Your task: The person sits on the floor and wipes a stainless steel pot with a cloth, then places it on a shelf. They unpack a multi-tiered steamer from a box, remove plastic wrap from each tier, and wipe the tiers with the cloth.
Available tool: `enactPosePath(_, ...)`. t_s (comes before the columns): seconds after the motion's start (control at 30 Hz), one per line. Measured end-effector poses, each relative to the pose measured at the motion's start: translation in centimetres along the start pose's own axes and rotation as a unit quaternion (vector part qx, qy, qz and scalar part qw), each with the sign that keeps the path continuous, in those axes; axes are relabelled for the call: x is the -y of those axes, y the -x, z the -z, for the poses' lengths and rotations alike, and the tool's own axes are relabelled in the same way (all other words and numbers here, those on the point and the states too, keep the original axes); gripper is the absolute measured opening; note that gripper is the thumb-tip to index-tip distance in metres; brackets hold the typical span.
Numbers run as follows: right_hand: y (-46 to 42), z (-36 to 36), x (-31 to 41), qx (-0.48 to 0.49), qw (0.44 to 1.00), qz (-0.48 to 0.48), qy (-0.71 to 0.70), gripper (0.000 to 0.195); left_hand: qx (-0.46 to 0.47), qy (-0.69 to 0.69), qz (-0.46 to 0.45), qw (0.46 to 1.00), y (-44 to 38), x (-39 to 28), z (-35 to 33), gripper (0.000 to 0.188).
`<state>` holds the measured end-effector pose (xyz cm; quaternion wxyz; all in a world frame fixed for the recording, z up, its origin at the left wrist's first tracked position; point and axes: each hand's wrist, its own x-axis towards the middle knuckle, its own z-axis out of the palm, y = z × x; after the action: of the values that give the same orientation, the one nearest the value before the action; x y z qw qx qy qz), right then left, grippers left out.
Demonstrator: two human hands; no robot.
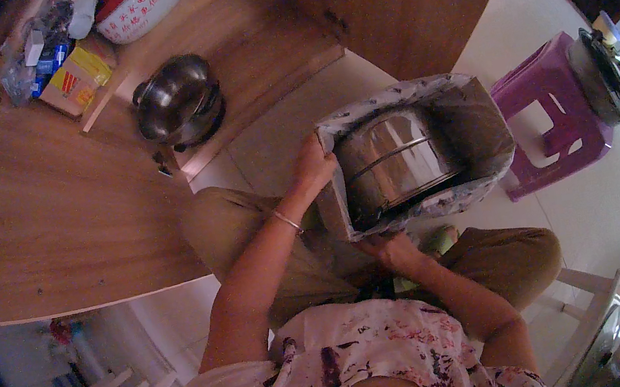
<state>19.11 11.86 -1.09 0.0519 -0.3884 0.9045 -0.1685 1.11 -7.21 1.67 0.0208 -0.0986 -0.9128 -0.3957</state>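
Observation:
A box [338,207] with a patterned plastic or paper lining lies tilted before me, its opening facing me. Inside it is a shiny cylindrical metal pot or steamer [399,158] with a raised band around its side. My left hand [315,163] grips the box's left edge, and a bracelet circles that wrist. Under the near edge of the box, my right hand [391,250] supports it, with its fingers partly hidden below.
An open wooden cabinet [269,64] holds dark metal pans [180,102] on its lower level. Above sit a yellow box [75,80] and a white enamel basin [142,10]. To the right stands a purple plastic stool [566,154] bearing a pan [597,76]. A white chair [591,280] is at lower right.

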Motion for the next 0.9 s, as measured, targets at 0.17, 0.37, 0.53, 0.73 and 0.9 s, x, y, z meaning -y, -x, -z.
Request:
enactPosePath(0.17, -1.6, 0.7, 0.0, -0.031, 0.999, -0.043, 0.006, 0.051, 0.096, 0.035, -0.069, 0.992, -4.7, -1.3, -1.3, 0.031)
enactPosePath(0.37, -3.8, 3.4, 0.8, -0.038, 0.994, -0.1, 0.023, 0.043, 0.118, 0.051, -0.113, 0.985, -10.7, 0.3, -5.0, 0.036)
enactPosePath(0.53, -4.1, 10.5, 1.0, -0.118, 0.933, -0.212, -0.265, 0.023, 0.184, -0.063, -0.082, 0.977, -9.6, -7.5, 0.5, 0.05)
enactPosePath(0.73, -8.8, 20.9, -2.1, -0.362, 0.552, -0.306, -0.686, 0.032, 0.101, 0.118, -0.067, 0.986, -9.5, -9.4, 6.0, 0.062)
enactPosePath(0.9, -14.0, 24.1, -2.8, -0.337, 0.468, -0.2, -0.792, 0.028, 0.259, 0.217, -0.141, 0.931, -5.2, -13.1, 11.0, 0.057)
